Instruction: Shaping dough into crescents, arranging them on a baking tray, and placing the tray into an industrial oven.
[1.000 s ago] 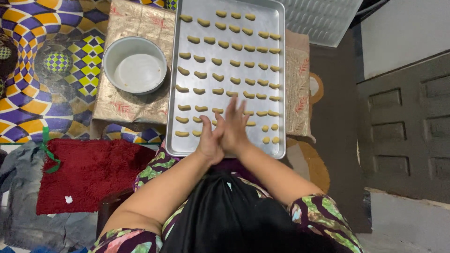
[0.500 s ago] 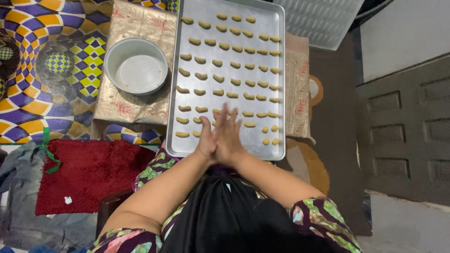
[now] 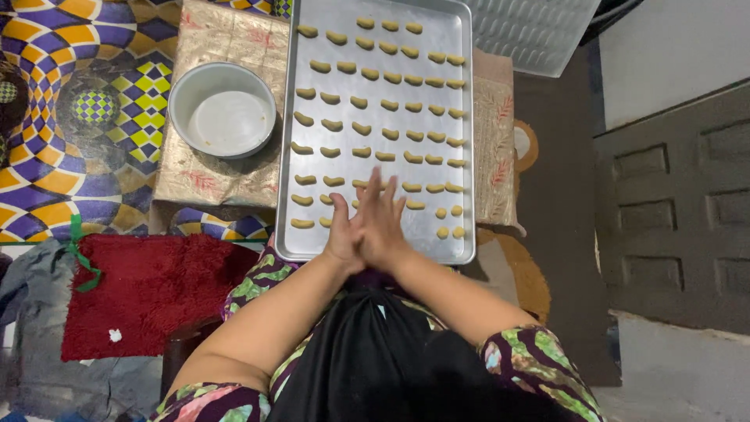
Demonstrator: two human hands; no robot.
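Hands are pressed palm to palm, left (image 3: 344,234) under right (image 3: 384,223), fingers aimed at twelve o'clock; anything pinched between cannot be told. Dough pieces (image 3: 367,105) are ranged on the tray (image 3: 285,156), directly ahead, equally near both.

Shiny smooth metal tray (image 3: 461,117); matt dough pieces (image 3: 367,74); shaggy red cloth mat (image 3: 148,289).

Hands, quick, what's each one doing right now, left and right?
Left hand: open, palm pressed flat against the other over the baking tray; anything between the palms cannot be told.
Right hand: open, fingers straight, pressed against the left.
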